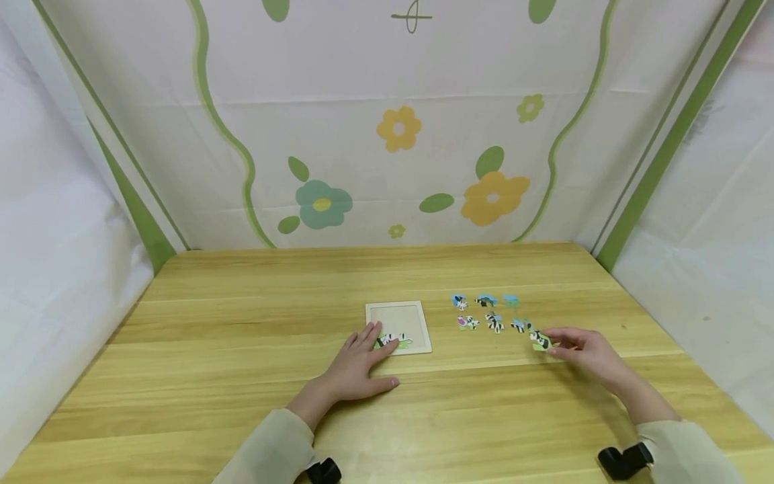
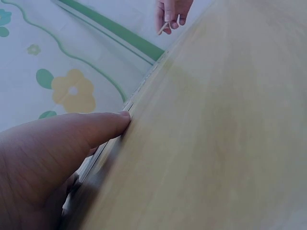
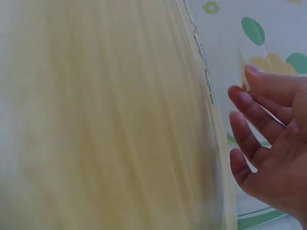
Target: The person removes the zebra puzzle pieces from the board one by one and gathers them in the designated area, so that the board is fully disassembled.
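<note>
My left hand (image 1: 357, 370) lies with fingers spread on the near left part of a shallow wooden puzzle tray (image 1: 396, 319). Green, black and white puzzle pieces (image 1: 402, 341) sit along the tray's lower edge, partly hidden under those fingers. Off to the right, my right hand (image 1: 589, 356) pinches a panda-patterned puzzle piece (image 1: 540, 341) between thumb and fingers. In the right wrist view the thin edge of that piece (image 3: 243, 72) shows at the fingertips, raised above the tabletop, with the other fingers loosely bent.
Several loose puzzle pieces (image 1: 494, 323) lie in two rows between the tray and my right hand. The wooden table (image 1: 242, 349) ends at a flowered cloth wall (image 1: 351, 134) behind and white side cloths. A black wrist device (image 1: 625, 462) is by the right sleeve.
</note>
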The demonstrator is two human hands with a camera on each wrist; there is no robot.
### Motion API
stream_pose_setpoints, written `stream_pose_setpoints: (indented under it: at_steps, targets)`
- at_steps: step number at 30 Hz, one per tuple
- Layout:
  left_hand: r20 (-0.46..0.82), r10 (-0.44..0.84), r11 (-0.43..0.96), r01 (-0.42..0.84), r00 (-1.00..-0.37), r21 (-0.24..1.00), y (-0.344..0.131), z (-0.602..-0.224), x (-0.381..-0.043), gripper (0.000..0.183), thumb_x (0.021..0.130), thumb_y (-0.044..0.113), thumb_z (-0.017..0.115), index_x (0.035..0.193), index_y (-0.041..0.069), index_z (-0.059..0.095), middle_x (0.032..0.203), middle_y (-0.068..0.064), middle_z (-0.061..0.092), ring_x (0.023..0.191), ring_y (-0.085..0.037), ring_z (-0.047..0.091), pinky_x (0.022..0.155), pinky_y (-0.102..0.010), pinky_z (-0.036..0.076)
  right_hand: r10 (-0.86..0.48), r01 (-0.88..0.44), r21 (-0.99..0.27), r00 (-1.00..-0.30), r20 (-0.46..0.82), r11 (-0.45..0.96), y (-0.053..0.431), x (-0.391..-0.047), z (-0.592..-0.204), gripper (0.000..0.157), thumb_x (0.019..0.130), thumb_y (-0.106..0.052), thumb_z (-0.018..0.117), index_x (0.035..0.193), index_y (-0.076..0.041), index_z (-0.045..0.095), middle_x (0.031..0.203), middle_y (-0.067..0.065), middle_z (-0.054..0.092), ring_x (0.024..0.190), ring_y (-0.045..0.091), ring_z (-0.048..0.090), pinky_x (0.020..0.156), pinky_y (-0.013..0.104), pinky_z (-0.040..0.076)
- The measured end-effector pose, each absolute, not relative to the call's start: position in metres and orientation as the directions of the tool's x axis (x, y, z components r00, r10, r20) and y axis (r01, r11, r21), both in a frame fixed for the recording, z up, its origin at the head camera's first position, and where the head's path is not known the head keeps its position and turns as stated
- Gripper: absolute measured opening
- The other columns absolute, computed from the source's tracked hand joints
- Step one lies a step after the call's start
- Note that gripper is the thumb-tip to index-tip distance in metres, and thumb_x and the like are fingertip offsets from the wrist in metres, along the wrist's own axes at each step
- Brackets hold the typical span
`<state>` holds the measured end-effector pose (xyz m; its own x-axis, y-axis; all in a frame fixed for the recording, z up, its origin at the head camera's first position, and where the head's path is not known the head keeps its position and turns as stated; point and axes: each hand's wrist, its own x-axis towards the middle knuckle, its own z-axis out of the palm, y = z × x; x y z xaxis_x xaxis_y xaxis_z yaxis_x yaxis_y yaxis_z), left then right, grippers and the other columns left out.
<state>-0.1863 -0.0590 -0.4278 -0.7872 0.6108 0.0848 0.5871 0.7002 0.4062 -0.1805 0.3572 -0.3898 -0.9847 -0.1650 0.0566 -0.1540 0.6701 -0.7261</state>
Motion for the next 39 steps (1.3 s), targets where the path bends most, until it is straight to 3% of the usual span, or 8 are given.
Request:
stream_pose_setpoints:
  at_steps: [7, 39]
  targets:
    - [0.091, 0.615, 0.697, 0.595, -0.783, 0.401, -0.059, -0.427, -0.186, 0.066, 0.081, 0.054, 0.045, 0.135, 0.018, 0.032, 0.14, -0.019, 0.01, 0.128, -0.028, 0.003, 0.099, -0.046, 0.006, -0.174, -0.154, -0.752, -0.983, 0.053, 0.641, 0.365, -0.183, -0.405, 0.038, 0.077, -0.015, 0.065, 0.107, 0.006, 0.057, 0.098, 0.017, 0.058, 0.075, 0.007, 0.052, 0.06, 0.023, 0.044]
    - [0.093, 0.612, 0.697, 0.592, -0.785, 0.405, -0.059, -0.429, -0.187, 0.066, 0.081, 0.054, 0.045, 0.135, 0.019, 0.032, 0.14, -0.018, 0.01, 0.128, -0.027, 0.003, 0.099, -0.046, 0.006, -0.223, -0.27, -0.679, -0.962, 0.158, 0.683, 0.365, -0.184, -0.424, 0.033, 0.075, -0.015, 0.067, 0.104, 0.0, 0.062, 0.091, 0.007, 0.054, 0.069, 0.008, 0.04, 0.058, 0.023, 0.034]
